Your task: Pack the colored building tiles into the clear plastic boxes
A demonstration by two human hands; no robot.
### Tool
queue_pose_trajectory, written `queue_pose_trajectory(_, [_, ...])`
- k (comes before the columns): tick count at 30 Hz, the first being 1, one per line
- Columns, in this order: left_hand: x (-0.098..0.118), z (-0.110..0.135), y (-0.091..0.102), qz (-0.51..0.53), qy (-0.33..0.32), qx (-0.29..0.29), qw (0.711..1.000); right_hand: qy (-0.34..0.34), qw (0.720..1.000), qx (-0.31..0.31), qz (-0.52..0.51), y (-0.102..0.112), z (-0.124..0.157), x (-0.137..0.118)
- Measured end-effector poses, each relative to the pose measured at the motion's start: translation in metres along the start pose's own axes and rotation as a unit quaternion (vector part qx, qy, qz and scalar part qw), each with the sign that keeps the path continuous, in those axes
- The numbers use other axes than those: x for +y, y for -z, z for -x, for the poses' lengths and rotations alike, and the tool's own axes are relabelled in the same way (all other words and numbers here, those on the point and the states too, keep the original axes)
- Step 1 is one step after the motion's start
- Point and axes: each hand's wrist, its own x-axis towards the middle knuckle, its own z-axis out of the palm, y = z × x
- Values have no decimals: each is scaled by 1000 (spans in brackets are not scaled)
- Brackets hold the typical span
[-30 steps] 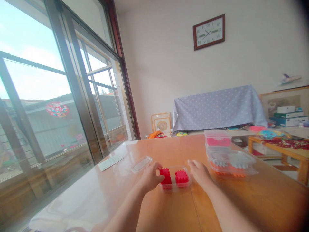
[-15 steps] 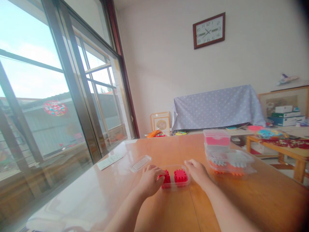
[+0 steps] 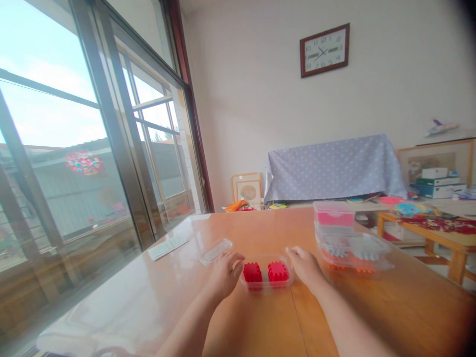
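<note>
A small clear plastic tray (image 3: 266, 286) sits on the wooden table in front of me. Two red toothed blocks lie in it side by side, the left block (image 3: 253, 272) and the right block (image 3: 278, 270). My left hand (image 3: 224, 271) rests at the tray's left rim with its fingers loosely bent and nothing in them. My right hand (image 3: 305, 265) lies against the tray's right rim, fingers stretched out. A clear lid (image 3: 215, 251) lies on the table just beyond my left hand.
A stack of clear containers (image 3: 353, 248) stands right of the tray, topped by a box with pink contents (image 3: 333, 216). A white paper slip (image 3: 167, 247) lies near the window side. A low wooden side table (image 3: 427, 230) with clutter stands at the right.
My left hand was on the left red block in the tray; it has drawn back to the tray's left rim with nothing in it. My right hand has stayed by the right rim.
</note>
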Motion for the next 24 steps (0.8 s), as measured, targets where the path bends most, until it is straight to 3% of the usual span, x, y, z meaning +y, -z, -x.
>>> queue_pose_trajectory(4, [-58, 4, -10, -32, 83, 69, 994, -30, 999, 11, -19, -1, -1, 7])
queue_pose_trajectory(8, [-92, 9, -7, -106, 182, 64, 975, -53, 998, 8, -22, -5, -5, 17])
queue_pose_trajectory(12, [-102, 5, -2, -131, 208, 70, 967, -66, 998, -1, -23, -9, -6, 23])
queue_pose_trajectory(24, [-101, 2, 4, -168, 240, 47, 955, -53, 997, 0, -60, -11, -2, 31])
